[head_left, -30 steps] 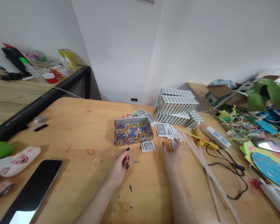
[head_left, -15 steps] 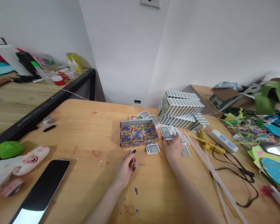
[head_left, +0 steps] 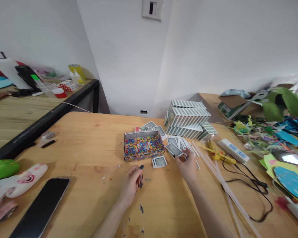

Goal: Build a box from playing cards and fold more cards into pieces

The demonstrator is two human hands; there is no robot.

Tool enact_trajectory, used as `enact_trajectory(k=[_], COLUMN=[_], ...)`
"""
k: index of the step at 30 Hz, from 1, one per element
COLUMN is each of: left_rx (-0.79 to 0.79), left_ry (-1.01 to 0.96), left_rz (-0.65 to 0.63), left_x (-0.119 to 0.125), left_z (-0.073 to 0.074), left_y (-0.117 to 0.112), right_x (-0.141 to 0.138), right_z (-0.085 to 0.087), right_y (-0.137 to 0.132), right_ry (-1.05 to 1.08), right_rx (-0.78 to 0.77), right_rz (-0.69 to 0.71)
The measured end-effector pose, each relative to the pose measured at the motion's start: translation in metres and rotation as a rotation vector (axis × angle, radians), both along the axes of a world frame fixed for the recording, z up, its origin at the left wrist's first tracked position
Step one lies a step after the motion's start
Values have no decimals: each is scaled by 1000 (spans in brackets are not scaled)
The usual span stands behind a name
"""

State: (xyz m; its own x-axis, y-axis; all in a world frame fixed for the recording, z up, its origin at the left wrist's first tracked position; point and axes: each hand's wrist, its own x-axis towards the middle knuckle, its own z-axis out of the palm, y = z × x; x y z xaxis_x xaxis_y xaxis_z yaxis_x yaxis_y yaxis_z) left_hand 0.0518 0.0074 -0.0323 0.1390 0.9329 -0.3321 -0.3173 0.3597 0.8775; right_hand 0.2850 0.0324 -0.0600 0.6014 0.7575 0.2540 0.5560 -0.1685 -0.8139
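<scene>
Right hand (head_left: 188,168) and left hand (head_left: 132,185) extend over a wooden table (head_left: 89,195). Beyond the right hand stand stacked green-and-white striped boxes (head_left: 188,117). Just past the left hand, which curls loosely around contents that cannot be seen, if any, sits an open multicoloured box (head_left: 144,148). Fanned playing cards (head_left: 181,142) lie beyond the right fingertips; a small card pile (head_left: 160,162) lies to their left. Right thumb and fingertips pinch a single patterned-back card (head_left: 173,149).

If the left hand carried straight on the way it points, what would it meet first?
The left hand would likely meet the near wall of the patterned open box; depth is unclear, so it might pass over.
</scene>
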Motion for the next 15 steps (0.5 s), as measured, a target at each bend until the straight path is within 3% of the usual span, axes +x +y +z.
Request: enact_trajectory(k=[4,6,7,11,13,15], left_rx=[44,69,82,133,157,203], left_ry=[114,139,137,80,43,22], left_rz=[-63,-85,-87,-61,-50,-25], left_x=[1,1,1,2,0,-3], left_z=[-1,-1,-1,1,3,4], left_y=[-2,-3,-3,-5,-6,-6], right_x=[-4,-10,-14,-45,-64,-80], right_z=[16,29,37,63,67,63], right_y=[-5,-11,-16,-33,-38,-38], right_ry=[324,572,705,1233,1312,1351], right_rx=[77,119,138,113,17,-41], right_rz=[-46,-5,52,501,678,743])
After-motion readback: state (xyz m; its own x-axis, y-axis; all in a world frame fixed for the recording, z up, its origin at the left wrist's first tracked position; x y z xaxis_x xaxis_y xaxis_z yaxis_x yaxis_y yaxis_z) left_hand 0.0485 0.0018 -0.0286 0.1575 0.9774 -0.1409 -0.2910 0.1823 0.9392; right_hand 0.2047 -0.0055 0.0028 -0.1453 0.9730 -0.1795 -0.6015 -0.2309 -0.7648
